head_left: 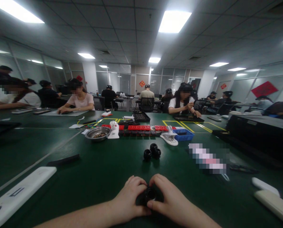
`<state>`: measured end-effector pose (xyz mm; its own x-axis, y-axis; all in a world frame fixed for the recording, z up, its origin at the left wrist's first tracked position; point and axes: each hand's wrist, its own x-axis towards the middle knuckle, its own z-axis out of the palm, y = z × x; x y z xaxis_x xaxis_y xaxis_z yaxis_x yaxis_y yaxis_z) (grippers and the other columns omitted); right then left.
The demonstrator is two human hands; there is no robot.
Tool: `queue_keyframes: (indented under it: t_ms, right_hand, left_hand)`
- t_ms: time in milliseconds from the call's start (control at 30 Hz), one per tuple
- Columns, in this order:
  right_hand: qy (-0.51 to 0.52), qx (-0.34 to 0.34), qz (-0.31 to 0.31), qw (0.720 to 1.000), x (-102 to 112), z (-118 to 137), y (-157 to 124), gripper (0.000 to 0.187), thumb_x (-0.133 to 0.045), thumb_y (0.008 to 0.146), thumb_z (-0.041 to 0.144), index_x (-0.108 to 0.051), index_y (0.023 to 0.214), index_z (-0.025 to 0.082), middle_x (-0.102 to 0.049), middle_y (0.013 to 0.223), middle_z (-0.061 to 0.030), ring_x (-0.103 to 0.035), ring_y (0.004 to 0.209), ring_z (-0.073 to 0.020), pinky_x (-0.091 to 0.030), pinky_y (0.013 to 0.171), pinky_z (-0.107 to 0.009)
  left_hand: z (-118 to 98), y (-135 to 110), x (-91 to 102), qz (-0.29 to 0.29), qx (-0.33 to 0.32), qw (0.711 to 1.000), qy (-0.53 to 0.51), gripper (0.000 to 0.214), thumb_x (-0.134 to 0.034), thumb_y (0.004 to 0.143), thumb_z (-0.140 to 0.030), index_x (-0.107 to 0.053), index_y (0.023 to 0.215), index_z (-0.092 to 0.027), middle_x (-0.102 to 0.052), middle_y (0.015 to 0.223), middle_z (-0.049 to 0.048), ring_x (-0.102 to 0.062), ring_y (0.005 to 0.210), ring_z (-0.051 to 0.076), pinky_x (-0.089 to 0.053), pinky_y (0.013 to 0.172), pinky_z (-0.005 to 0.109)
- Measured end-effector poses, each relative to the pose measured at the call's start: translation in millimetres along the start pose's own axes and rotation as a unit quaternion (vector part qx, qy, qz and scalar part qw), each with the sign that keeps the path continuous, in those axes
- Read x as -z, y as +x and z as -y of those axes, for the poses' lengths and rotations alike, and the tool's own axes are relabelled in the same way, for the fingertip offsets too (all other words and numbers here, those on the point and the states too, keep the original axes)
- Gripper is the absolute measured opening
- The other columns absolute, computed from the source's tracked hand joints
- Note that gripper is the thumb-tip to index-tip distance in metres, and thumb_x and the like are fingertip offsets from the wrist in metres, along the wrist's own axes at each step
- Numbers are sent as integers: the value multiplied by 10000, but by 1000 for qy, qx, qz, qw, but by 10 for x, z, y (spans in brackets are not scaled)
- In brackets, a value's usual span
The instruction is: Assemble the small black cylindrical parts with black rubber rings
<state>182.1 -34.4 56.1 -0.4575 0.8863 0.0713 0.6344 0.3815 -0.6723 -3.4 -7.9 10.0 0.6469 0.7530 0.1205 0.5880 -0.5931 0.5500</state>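
While clamped from both sides at the near edge of the green table [84,177], small black round part [150,193], half hidden under curled fingertips of left hand [129,198] and right hand [172,199]. Just beyond, well apart, three more black parts [153,148] clustered together. Farther back, metal bowl [97,133], red trays [139,128], blue bin [183,135]. Across the table, seated co-workers [79,101].
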Motion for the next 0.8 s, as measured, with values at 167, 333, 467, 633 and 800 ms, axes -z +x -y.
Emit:
queue_keyframes:
  t_ms: [167, 333, 467, 633, 800]
  right_hand:
    - [58, 71, 48, 995, 21, 27, -30, 455, -550, 625, 58, -542, 1055, 206, -529, 1091, -43, -476, 1044, -183, -338, 918, -278]
    - [37, 12, 12, 999, 6, -3, -21, 437, -646, 647, 199, -521, 1065, 185, -549, 1066, -60, -499, 988, -212, -374, 861, -315]
    - [0, -12, -16, 1000, -18, -17, 1, 297, -652, 647, 233, -558, 921, 168, -563, 940, -54, -518, 871, -209, -404, 755, -312]
    - [51, 60, 31, 996, -26, 9, -11, 401, -546, 628, 65, -565, 1013, 177, -557, 1046, -60, -500, 994, -191, -368, 878, -287]
    - [56, 33, 24, 998, -22, 18, -15, 480, -627, 638, 149, -510, 1102, 185, -542, 1095, -64, -490, 1016, -210, -367, 882, -309]
  left_hand:
    - [26, 5, -23, -3, -7, 1000, 1, 508, -756, 606, -407, -579, 1055, -250, -531, 1072, 29, -464, 987, 241, -344, 914, 392]
    - [17, 0, -25, -8, -13, 1000, 5, 391, -745, 621, -403, -609, 942, -226, -542, 1050, 25, -474, 974, 232, -339, 915, 385]
    - [22, -2, -28, -16, -9, 1000, 8, 388, -767, 589, -388, -614, 908, -228, -540, 1036, 15, -471, 957, 230, -360, 887, 366]
    - [33, 6, -30, -10, -8, 1000, 6, 465, -740, 617, -401, -579, 1028, -254, -534, 1058, 25, -467, 971, 237, -334, 922, 399]
    - [16, 7, -15, 1, -15, 1000, 6, 430, -679, 665, -486, -590, 1004, -236, -533, 1085, 43, -467, 1006, 254, -273, 975, 442]
